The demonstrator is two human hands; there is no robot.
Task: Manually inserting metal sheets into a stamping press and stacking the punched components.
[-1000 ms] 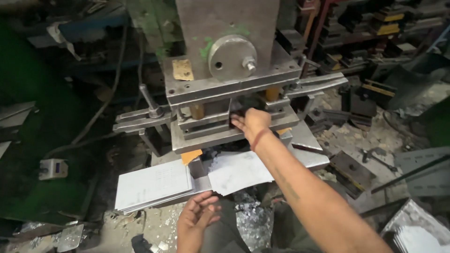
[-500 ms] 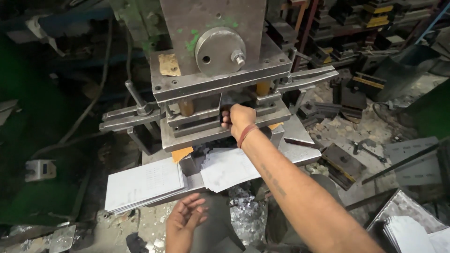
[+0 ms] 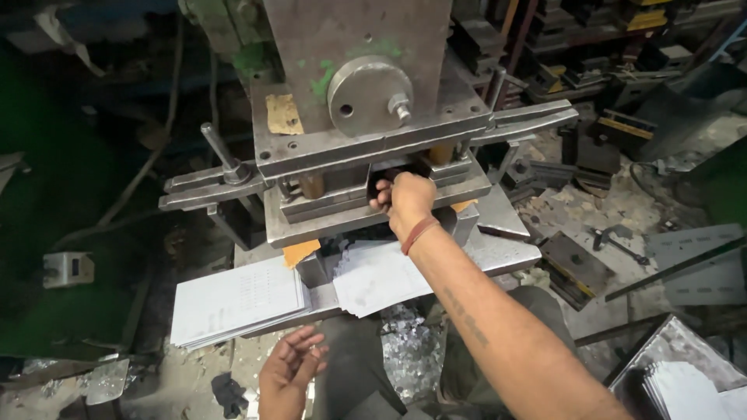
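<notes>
Right hand clenched inside the press — left hand released, below the paper stack.

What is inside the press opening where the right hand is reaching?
The right hand fills the dark gap in the metal press. Its fingertips are in shadow there, so anything gripped is hidden. A loose sheet lies just below on the press table.
</notes>
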